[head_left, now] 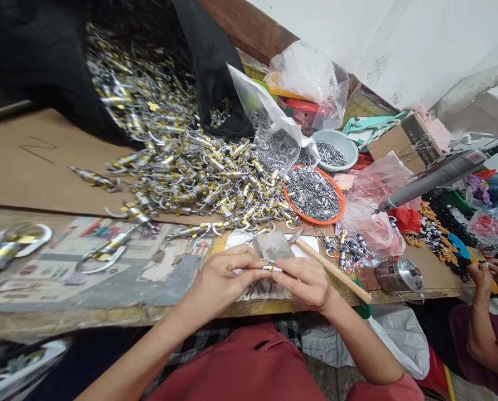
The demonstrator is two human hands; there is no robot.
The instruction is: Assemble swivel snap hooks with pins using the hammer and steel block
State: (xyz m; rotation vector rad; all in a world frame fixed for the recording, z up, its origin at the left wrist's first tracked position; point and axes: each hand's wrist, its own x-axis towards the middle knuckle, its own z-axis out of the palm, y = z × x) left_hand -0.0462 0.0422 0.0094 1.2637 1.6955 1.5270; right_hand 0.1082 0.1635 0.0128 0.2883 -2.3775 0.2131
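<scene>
My left hand (230,273) and my right hand (305,278) meet over the table's front edge, fingers pinched together. Between their fingertips is a small silver and yellow metal clip piece (271,268), mostly covered by the fingers. Just beyond it lies a flat grey metal block (273,245). A hammer (332,270) rests to the right of the block, its wooden handle slanting towards me past my right hand. Behind my hands spreads a large heap of silver and yellow metal clips (215,172), spilling from a black bag (215,61).
An orange basket (343,207) and a pale bowl (351,146) hold small metal parts. A grey electric screwdriver (437,178) hangs at the right. A lidded metal mug (395,277) stands near the front edge. Another person's hands (483,278) work at far right.
</scene>
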